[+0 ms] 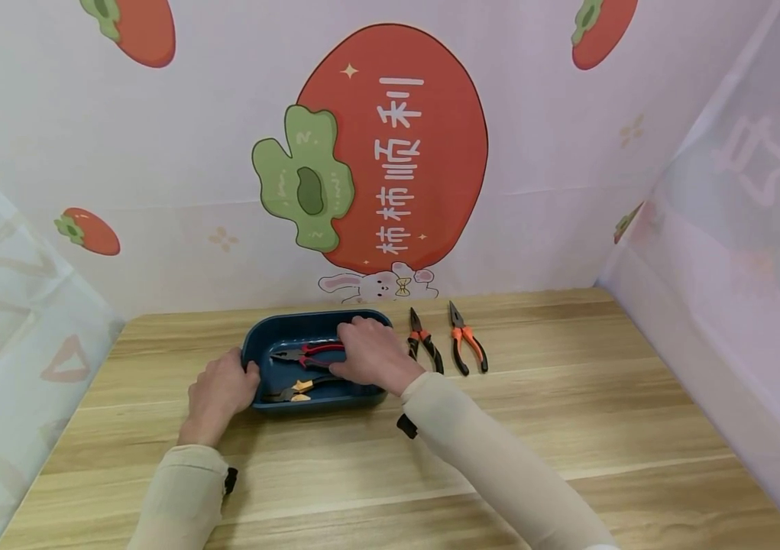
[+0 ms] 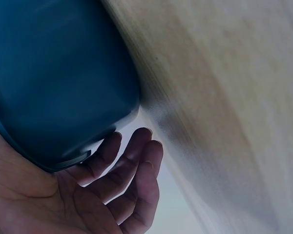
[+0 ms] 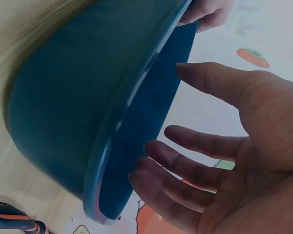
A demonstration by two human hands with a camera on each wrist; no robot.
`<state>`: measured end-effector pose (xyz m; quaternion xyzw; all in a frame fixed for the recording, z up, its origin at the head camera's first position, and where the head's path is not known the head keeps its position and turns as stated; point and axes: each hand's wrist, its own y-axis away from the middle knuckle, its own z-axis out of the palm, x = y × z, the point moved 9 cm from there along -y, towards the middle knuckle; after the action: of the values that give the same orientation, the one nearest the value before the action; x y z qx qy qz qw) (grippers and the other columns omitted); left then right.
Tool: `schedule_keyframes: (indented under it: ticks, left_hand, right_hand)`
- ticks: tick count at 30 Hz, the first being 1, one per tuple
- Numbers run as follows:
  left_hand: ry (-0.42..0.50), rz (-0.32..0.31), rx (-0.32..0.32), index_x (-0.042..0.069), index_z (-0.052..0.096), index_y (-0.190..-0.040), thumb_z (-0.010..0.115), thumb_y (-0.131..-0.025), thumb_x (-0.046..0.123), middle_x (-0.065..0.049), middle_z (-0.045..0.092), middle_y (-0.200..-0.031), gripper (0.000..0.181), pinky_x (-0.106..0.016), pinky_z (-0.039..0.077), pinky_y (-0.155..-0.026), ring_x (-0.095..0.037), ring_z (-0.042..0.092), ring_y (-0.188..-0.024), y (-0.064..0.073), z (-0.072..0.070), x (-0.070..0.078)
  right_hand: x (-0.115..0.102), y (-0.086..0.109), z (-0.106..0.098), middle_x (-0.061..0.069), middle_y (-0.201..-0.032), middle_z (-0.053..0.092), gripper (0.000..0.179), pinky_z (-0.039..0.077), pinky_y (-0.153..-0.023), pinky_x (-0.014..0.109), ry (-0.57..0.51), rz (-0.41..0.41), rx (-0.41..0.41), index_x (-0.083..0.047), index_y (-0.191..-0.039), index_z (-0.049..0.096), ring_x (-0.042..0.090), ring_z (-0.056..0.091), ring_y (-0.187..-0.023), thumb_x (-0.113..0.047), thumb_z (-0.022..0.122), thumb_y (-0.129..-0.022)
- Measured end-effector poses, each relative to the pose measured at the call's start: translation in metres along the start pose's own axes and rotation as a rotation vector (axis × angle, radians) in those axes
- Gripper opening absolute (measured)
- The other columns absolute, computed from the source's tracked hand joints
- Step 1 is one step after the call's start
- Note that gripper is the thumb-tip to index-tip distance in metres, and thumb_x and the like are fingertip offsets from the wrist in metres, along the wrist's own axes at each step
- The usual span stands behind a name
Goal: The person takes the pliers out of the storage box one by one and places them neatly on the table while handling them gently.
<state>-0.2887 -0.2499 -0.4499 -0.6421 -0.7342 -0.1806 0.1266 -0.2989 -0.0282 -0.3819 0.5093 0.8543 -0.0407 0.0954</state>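
Observation:
A dark blue plastic basin (image 1: pixel 334 406) sits on the table. At its left end my left hand (image 1: pixel 220 391) grips the rim, thumb at the inner side and fingers along the outer wall, as the left wrist view shows of the basin (image 2: pixel 58 83). Inside lie red-handled combination pliers (image 1: pixel 303 354) and pliers with yellow-and-black handles (image 1: pixel 299 390). Over the basin's right end hovers my right hand (image 1: pixel 374 353), covering the pliers' handle ends in the head view. From the right wrist, the right hand (image 3: pixel 261 151) shows spread, loosely bent fingers with nothing between them.
Right of the basin, long-nose pliers with black-and-orange handles (image 1: pixel 417 336) lie near it, partly behind my right wrist. Another orange-handled long-nose pair (image 1: pixel 464 336) lies farther right. A printed cloth backdrop (image 1: pixel 534 244) rises behind the wooden table (image 1: pixel 568 412).

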Motion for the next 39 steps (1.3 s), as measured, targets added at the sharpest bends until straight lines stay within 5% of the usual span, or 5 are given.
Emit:
schedule_keyframes:
  ticks: [11, 22, 32, 39]
  left_hand:
    - [0.006, -0.008, 0.001, -0.009, 0.055, -0.122, 0.043, -0.101, 0.025, -0.033, 0.062, -0.11, 0.041, -0.054, 0.046, -0.062, -0.043, 0.061, -0.081, 0.002, 0.0, -0.001]
    - [0.007, -0.007, 0.001, -0.009, 0.054, -0.124, 0.043, -0.102, 0.025, -0.033, 0.062, -0.112, 0.042, -0.055, 0.047, -0.064, -0.044, 0.061, -0.083, 0.0, 0.001, 0.0]
    - [-0.002, -0.003, 0.012, -0.01, 0.053, -0.129, 0.043, -0.101, 0.026, -0.035, 0.061, -0.116, 0.046, -0.057, 0.048, -0.065, -0.046, 0.062, -0.086, 0.0, 0.001, 0.0]
    - [0.005, -0.001, 0.011, -0.008, 0.056, -0.121, 0.044, -0.101, 0.025, -0.032, 0.063, -0.108, 0.04, -0.052, 0.047, -0.061, -0.041, 0.061, -0.078, 0.001, 0.0, 0.0]
  right_hand:
    - [-0.004, -0.016, 0.005, 0.003, -0.102, 0.062, 0.036, 0.05, -0.075, 0.036, 0.024, 0.001, -0.057, -0.015, -0.104, 0.067, 0.019, 0.055, -0.091, -0.047, 0.075, -0.09]
    - [0.002, -0.02, 0.017, 0.006, -0.117, 0.062, 0.05, 0.049, -0.087, 0.04, -0.005, 0.047, -0.1, -0.012, -0.121, 0.066, 0.023, 0.054, -0.101, -0.048, 0.076, -0.089]
    - [-0.009, -0.018, 0.028, 0.001, -0.098, 0.058, 0.049, 0.043, -0.071, 0.033, 0.005, -0.004, -0.126, -0.014, -0.107, 0.069, 0.02, 0.049, -0.088, -0.054, 0.082, -0.081]
    - [-0.018, -0.019, 0.037, -0.001, -0.096, 0.059, 0.054, 0.042, -0.07, 0.031, 0.003, -0.05, -0.134, -0.013, -0.115, 0.072, 0.017, 0.049, -0.087, -0.052, 0.084, -0.079]
